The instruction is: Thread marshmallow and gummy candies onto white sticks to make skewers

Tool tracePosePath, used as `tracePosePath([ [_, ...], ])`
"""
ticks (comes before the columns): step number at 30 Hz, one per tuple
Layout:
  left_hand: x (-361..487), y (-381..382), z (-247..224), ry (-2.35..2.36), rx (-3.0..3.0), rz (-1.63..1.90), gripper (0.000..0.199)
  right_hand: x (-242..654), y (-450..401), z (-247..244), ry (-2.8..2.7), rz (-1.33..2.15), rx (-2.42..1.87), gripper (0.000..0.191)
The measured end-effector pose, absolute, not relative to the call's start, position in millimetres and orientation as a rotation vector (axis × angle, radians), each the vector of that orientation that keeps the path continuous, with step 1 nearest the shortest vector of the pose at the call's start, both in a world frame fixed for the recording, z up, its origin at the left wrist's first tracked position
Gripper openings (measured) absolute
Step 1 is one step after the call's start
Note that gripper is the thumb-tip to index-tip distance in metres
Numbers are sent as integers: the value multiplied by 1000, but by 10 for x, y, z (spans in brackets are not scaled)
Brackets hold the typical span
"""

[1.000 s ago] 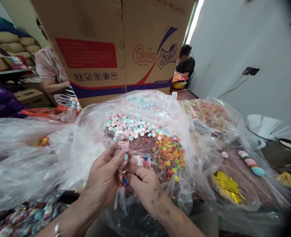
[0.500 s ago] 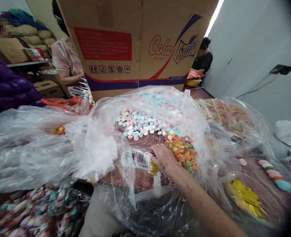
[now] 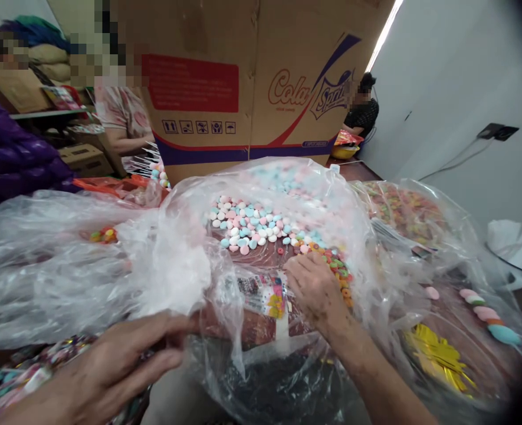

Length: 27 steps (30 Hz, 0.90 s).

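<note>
My right hand (image 3: 316, 289) lies over the printed wrappers (image 3: 263, 292), its fingers curled down beside the ring candies (image 3: 342, 274); what its fingertips hold, if anything, is hidden. At the lower left, my left hand (image 3: 128, 360) is empty, thumb apart from the stretched fingers, near the edge of the dark red table (image 3: 252, 327). Pink, white and blue candies (image 3: 247, 224) are heaped inside a clear plastic bag (image 3: 358, 236) behind the wrappers. Gold twist ties (image 3: 440, 354) lie at the right, near a row of candies (image 3: 491, 316).
A tall cardboard box (image 3: 207, 35) stands behind the candies. Crumpled clear plastic (image 3: 57, 265) covers the left side. A bin of wrapped candies (image 3: 26, 378) sits at the lower left, partly behind my left hand. Other people (image 3: 123, 118) are in the background.
My left hand has come into view from the lower left, over the wrapped candies. My right hand has shifted slightly right and up, and the wrappers beside it have turned.
</note>
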<state>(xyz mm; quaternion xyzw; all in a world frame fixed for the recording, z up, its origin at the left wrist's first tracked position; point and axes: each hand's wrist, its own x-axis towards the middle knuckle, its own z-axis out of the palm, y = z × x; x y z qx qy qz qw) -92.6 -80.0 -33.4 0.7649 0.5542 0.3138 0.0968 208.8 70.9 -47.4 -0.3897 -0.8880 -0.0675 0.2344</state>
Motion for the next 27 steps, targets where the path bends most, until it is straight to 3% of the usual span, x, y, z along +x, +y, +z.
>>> tracePosePath([
  [4, -256, -181, -123, 1386, 2520, 1048, 63, 2186, 484, -317, -2314, -60, -882, 22],
  [5, -103, -25, -120, 1285, 2566, 1023, 58, 2211, 428, -278, -2293, -7, -866, 21],
  [8, 199, 299, -179, 1090, 2418, 800, 12, 2302, 300, -185, -2240, 185, -922, 19],
  [14, 333, 387, -233, 1075, 1972, 559, 24, 2482, 210, -175, -2114, 514, -1078, 18],
  [20, 397, 382, -356, 1007, 1923, 615, 36, 2535, 179, -251, -2034, 289, -1066, 36],
  [27, 562, 439, -412, 890, 1967, 709, 30, 2573, 79, -288, -1917, 60, -1168, 48],
])
